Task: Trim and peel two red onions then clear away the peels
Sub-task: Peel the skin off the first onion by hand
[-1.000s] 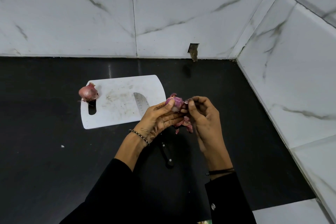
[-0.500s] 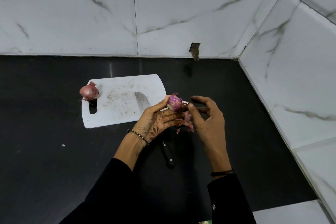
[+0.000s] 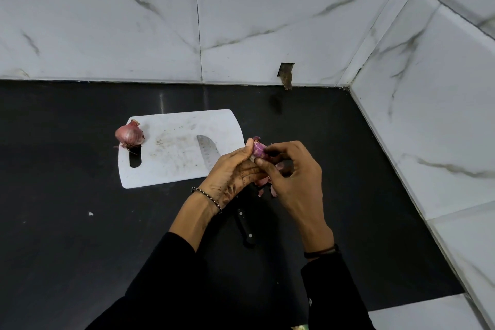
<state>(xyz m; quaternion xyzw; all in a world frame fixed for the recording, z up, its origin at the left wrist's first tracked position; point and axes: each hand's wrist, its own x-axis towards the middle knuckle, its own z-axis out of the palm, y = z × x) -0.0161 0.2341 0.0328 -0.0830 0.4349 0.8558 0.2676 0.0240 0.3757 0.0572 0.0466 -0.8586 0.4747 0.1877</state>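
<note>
Head view: left hand point(image 3: 230, 175) cradles a small, round, glossy purple onion point(image 3: 258, 149), right hand point(image 3: 297, 181) pinching it.

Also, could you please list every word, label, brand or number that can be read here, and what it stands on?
None can be read.
The cutting board shows only stains, the knife blade no legible brand, the wall tiles only grey veining.
The held onion and the onion at the board's corner carry no sticker.
</note>
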